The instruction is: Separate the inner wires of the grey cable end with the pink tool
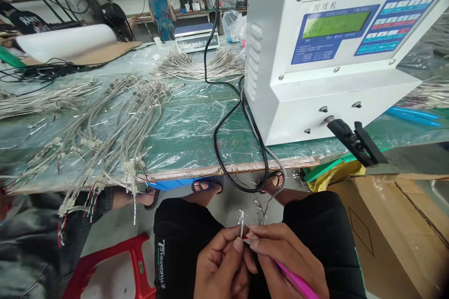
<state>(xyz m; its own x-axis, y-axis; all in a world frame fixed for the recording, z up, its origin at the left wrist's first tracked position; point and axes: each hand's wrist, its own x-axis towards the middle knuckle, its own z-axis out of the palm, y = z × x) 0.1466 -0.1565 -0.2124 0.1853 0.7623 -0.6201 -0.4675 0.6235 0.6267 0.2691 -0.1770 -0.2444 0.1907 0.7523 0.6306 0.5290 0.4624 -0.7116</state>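
My left hand (219,264) pinches a thin wire with a frayed silver end (242,222) between thumb and forefinger, above my knees. My right hand (284,261) closes on a pink-handled tool (298,281), and its fingertips meet the wire just below the frayed strands. The tool's tip is hidden by my fingers. A grey cable (270,191) runs from the white wire-twisting machine (333,56) down past the table edge towards my hands. Bundles of braided grey wires (112,121) with loose coloured leads lie on the table and hang over its front edge.
The green table (196,126) is covered in clear plastic. A black clamp (354,140) juts from the machine's front. A cardboard box (389,238) stands to my right, and a red stool (112,261) to my left. Further back stand a scale (196,39) and a person (161,14).
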